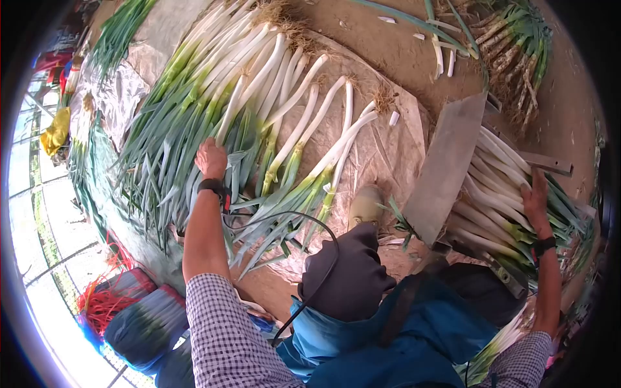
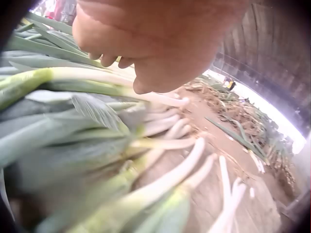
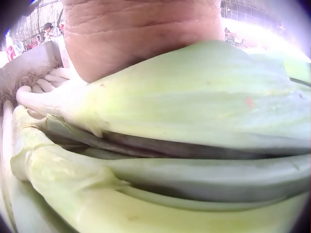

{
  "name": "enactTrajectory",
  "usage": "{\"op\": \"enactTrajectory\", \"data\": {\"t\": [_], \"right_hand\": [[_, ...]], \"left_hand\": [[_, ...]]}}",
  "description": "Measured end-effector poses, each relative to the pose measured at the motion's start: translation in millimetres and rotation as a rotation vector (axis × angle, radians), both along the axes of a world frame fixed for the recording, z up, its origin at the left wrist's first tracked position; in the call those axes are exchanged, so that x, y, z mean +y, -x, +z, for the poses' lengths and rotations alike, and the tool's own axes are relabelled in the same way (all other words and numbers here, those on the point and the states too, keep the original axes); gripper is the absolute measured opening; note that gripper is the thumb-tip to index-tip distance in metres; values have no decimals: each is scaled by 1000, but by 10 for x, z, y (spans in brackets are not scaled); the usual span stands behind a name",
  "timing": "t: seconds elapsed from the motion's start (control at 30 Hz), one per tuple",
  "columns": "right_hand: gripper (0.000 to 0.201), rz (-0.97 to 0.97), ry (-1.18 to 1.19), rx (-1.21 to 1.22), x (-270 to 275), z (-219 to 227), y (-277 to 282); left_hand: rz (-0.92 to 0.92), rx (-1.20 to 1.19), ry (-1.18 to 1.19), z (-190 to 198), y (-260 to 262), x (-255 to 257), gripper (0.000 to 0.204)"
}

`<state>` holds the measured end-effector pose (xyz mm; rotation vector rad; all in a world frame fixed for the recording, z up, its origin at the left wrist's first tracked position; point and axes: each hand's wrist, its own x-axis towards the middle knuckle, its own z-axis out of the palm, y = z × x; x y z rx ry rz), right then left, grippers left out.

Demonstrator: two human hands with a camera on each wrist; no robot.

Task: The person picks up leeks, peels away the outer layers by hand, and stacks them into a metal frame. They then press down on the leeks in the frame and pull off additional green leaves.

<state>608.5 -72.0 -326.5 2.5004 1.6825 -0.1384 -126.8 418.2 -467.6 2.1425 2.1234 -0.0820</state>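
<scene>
My left hand (image 1: 211,160) is over the middle of a spread of leeks (image 1: 191,97). Its fingers curl around a leek (image 1: 231,111), whose white stalk points away from me. In the left wrist view, the curled fingertips (image 2: 109,60) and thumb show right above a white stalk. On the right, my right hand (image 1: 535,200) rests with fingers extended on a stack of leeks (image 1: 488,187) beside a metal plate (image 1: 446,168). In the right wrist view, the palm (image 3: 141,39) lies against a thick, pale green leek (image 3: 184,102); its fingers are hidden there.
Several leeks (image 1: 330,158) lie apart on a sheet (image 1: 388,129) near my boot (image 1: 367,205). An untrimmed rooty bundle (image 1: 514,55) sits at the far right. Wrapped bundles (image 1: 145,330) with red string (image 1: 107,301) stand at lower left. A black cable (image 1: 333,258) hangs across my lap.
</scene>
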Motion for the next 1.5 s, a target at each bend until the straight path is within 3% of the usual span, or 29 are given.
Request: {"op": "enactTrajectory", "data": {"t": [0.1,0.23,0.3,0.37,0.4,0.43,0.5,0.53,0.63,0.73,0.8,0.87,0.97,1.03,1.1,1.17,1.23,1.3,1.33,1.37,1.43,1.5], "right_hand": [[63,-57,20,1,17,37,49],[62,-60,23,9,36,36,57],[62,-26,18,-14,-30,-25,-50],[62,-28,19,-5,-20,16,-9],[62,-26,15,7,3,57,31],[62,-24,8,22,39,73,67],[62,-31,6,18,54,72,85],[62,-36,9,16,39,81,94],[63,-44,6,10,62,101,126],[64,-57,1,8,44,72,113],[64,-87,20,-20,59,52,150],[64,-97,4,26,137,97,218],[66,-83,1,33,168,199,252],[68,-46,-30,-15,103,13,142],[71,-58,-54,64,132,77,121],[76,-20,41,207,116,189,-48],[65,-75,-78,337,144,627,-12],[57,-145,-233,493,226,1156,95],[50,-155,-423,483,148,1255,58],[45,-170,-607,468,51,1416,130],[41,-336,-699,794,-238,1895,371],[37,-299,-767,709,-455,2174,601]], "left_hand": [[-271,-156,-260,111,-354,-593,23],[-373,-346,-231,43,-923,-1261,25],[-330,-335,-57,-55,-1060,-1249,28],[-347,-327,-266,-117,-1133,-937,33],[-317,-258,-253,-106,-1115,-676,36],[-339,-157,-411,-175,-1061,-411,40],[-249,-15,-341,-142,-981,49,51],[-144,-35,-225,-331,-841,271,50],[-101,113,8,-5,-960,274,46],[-139,188,16,22,-945,141,36],[-237,132,-95,-75,-856,-36,28],[-199,-114,-37,-76,-802,-203,24],[-334,-304,-125,392,-1029,-621,18],[-341,-298,-145,601,-1065,-737,18],[-375,-682,-127,522,-803,-637,23],[-410,-731,-137,1038,-998,-802,28],[-359,-576,-168,1969,-1255,-1123,30],[-412,-545,-289,2391,-1147,-1177,31],[-442,-549,-340,2483,-1030,-1089,31],[-495,-555,-369,2827,-1140,-1204,31],[-587,-587,-454,3176,-1229,-1191,31],[-770,-524,-584,3564,-1495,-1284,31]]}}
